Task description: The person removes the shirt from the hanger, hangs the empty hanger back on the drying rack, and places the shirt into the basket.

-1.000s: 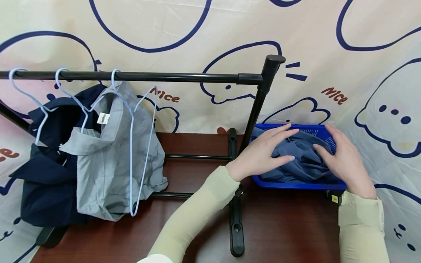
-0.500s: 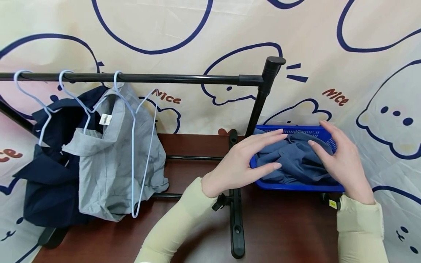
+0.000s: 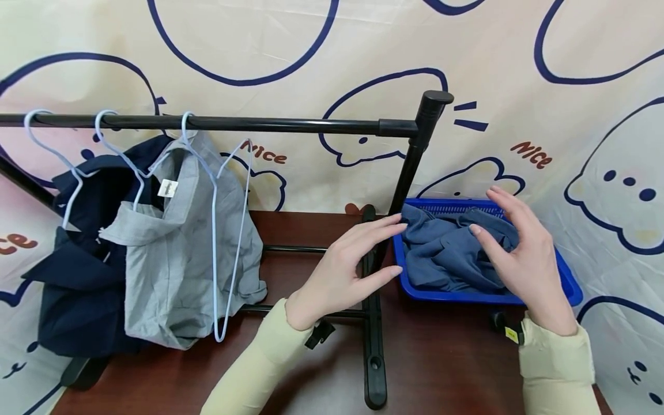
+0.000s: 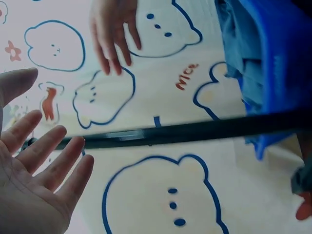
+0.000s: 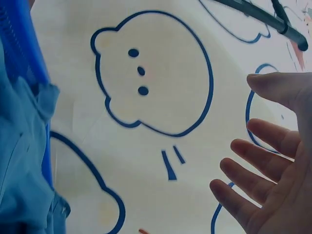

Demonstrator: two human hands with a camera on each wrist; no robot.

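A blue plastic basket (image 3: 467, 298) on the table holds crumpled slate-blue cloth (image 3: 446, 253). My left hand (image 3: 337, 274) is in the air by the rack's right post, its fingers spread and its fingertips near the basket's left rim. Above the basket's right part, my right hand (image 3: 526, 271) covers some of the cloth in the head view, thumb and fingers apart. In the left wrist view, the left palm (image 4: 41, 185) has nothing in it. The right hand (image 5: 268, 170) is likewise free of any object in the right wrist view.
A black clothes rack (image 3: 290, 124) stands left of the basket, with its foot (image 3: 374, 357) on the brown table (image 3: 441, 357). Light blue hangers (image 3: 214, 230) hang on it, with a grey garment (image 3: 181, 271) and a navy garment (image 3: 83, 311). Cartoon-printed cloth (image 3: 363, 34) backs the scene.
My left hand has drawn away from over the basket, leftward and down. The right hand has shifted a little left and down, uncovering the basket's right end. The cloth stays in the basket.
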